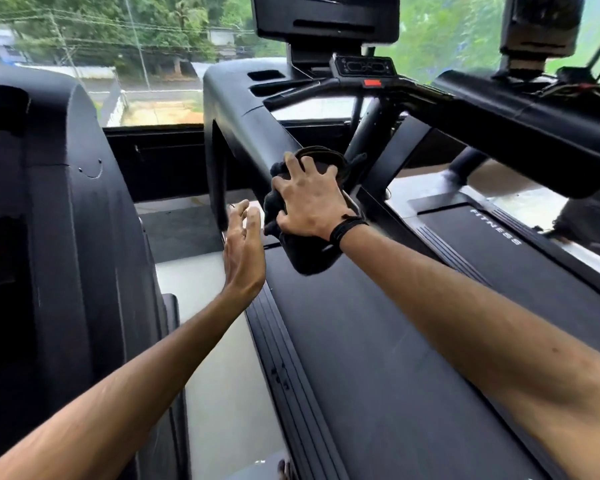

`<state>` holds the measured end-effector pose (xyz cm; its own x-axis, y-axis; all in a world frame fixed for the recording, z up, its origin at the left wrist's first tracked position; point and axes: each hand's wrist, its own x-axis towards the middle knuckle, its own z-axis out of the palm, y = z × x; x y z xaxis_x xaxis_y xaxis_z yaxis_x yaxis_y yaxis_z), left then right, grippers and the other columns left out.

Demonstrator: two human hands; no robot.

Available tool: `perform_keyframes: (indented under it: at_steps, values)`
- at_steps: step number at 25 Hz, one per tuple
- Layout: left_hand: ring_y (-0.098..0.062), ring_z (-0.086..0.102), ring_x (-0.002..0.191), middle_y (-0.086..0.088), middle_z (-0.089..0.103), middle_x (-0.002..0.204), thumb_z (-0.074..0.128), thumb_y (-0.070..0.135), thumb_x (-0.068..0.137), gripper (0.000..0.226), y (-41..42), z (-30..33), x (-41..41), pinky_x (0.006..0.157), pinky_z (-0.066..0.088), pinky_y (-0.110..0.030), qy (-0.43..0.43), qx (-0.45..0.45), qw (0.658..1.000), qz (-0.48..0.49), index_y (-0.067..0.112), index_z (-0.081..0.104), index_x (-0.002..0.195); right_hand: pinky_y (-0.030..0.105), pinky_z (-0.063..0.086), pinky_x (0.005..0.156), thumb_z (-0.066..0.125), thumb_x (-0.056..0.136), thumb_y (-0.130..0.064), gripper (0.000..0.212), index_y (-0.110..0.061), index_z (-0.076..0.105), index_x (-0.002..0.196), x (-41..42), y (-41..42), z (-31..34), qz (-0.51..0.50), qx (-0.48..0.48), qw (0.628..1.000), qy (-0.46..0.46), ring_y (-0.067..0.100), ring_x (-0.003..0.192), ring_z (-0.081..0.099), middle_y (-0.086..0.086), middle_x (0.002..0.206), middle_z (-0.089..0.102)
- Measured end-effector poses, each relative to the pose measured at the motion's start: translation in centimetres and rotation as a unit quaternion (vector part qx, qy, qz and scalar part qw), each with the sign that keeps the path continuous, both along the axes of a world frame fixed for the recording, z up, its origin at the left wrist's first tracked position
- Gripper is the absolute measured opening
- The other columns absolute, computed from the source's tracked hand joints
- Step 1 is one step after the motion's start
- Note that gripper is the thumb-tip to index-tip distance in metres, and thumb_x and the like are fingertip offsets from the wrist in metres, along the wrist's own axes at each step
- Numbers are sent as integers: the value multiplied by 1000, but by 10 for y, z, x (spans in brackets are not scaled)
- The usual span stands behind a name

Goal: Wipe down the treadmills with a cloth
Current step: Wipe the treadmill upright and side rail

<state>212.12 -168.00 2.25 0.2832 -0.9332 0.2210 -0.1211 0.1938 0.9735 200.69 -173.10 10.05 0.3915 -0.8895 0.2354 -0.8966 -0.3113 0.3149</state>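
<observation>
A black treadmill stands before me, its belt [378, 341] running from the bottom toward the console [326, 19]. Its left handrail [253, 126] slopes down toward me. My right hand [312, 199] presses a dark cloth [302, 251] against the near end of that handrail, fingers spread over it. The cloth bunches around the rail end and hangs below my palm. My left hand [244, 251] hovers just left of the rail with relaxed, straight fingers, holding nothing.
Another black treadmill's handrail and side panel [70, 202] fill the left. A third treadmill [499, 233] marked FITNESS lies on the right, its rail [534, 126] overhead. Pale floor [219, 341] shows between machines. A large window [136, 64] faces trees and a road.
</observation>
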Motion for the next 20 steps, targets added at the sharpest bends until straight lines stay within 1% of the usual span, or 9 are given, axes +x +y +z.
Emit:
perform_keyframes:
  at_steps: [2, 4, 5, 8, 11, 14, 17, 18, 20]
  values:
    - [-17, 51, 120, -3, 58, 129, 31, 48, 104, 51, 3, 0, 1, 98, 36, -24, 29, 4, 1000, 10, 15, 49, 138, 70, 29, 102, 58, 79, -51, 56, -23, 54, 128, 0, 21, -6, -4, -22, 999, 25, 33, 135, 31, 13, 156, 23]
    - [-30, 54, 117, -15, 59, 126, 30, 58, 98, 62, 1, 4, -1, 99, 41, -37, 48, 11, 998, 26, 10, 50, 132, 73, 23, 104, 58, 79, -54, 57, -22, 56, 127, 0, 41, -18, 0, -42, 997, 58, 34, 135, 31, 14, 154, 25]
    - [-28, 54, 116, -12, 60, 125, 30, 57, 99, 60, 1, 7, -4, 99, 41, -37, 51, 15, 998, 26, 13, 50, 133, 73, 22, 105, 57, 81, -54, 56, -22, 58, 126, -1, 52, -25, 11, -55, 996, 68, 34, 134, 32, 13, 153, 27]
    - [-12, 49, 125, 7, 55, 133, 33, 46, 106, 47, 3, 17, -11, 102, 33, -26, 58, 11, 998, 24, 21, 45, 143, 70, 22, 107, 52, 86, -45, 45, -17, 62, 119, -15, 79, -42, 66, -99, 991, 53, 34, 130, 39, 13, 149, 37]
    - [-11, 45, 133, 3, 50, 146, 34, 49, 102, 53, 2, 25, -13, 108, 31, -25, 29, -22, 999, 15, 21, 43, 147, 64, 25, 110, 53, 87, -41, 37, -17, 63, 114, -34, 93, -56, 95, -161, 982, -1, 33, 127, 44, 11, 146, 43]
    - [-10, 42, 137, 3, 47, 150, 33, 54, 96, 62, 1, 29, -12, 112, 31, -27, -3, -48, 999, -17, 20, 42, 148, 63, 26, 110, 56, 92, -47, 36, -20, 63, 114, -38, 92, -73, 42, -229, 964, -126, 33, 127, 47, 10, 147, 46]
    - [-14, 46, 134, 1, 52, 145, 33, 55, 95, 60, -3, 35, -8, 115, 35, -38, -33, -57, 997, -27, 23, 46, 145, 57, 31, 110, 61, 91, -38, 36, -17, 62, 120, -22, 86, -88, -25, -280, 901, -331, 38, 133, 39, 15, 152, 35]
    - [-17, 49, 131, -3, 54, 143, 32, 56, 95, 60, -6, 37, -8, 114, 37, -41, -43, -55, 997, -29, 25, 46, 145, 54, 31, 113, 62, 91, -32, 36, -15, 61, 123, -15, 85, -90, -35, -292, 864, -408, 39, 137, 34, 17, 154, 30]
    - [-15, 49, 131, -4, 53, 143, 32, 53, 95, 61, -12, 44, -7, 115, 36, -40, -51, -64, 996, -39, 22, 46, 146, 41, 26, 119, 64, 92, -21, 41, -14, 53, 131, 2, 82, -90, -43, -292, 767, -569, 36, 145, 24, 20, 158, 20]
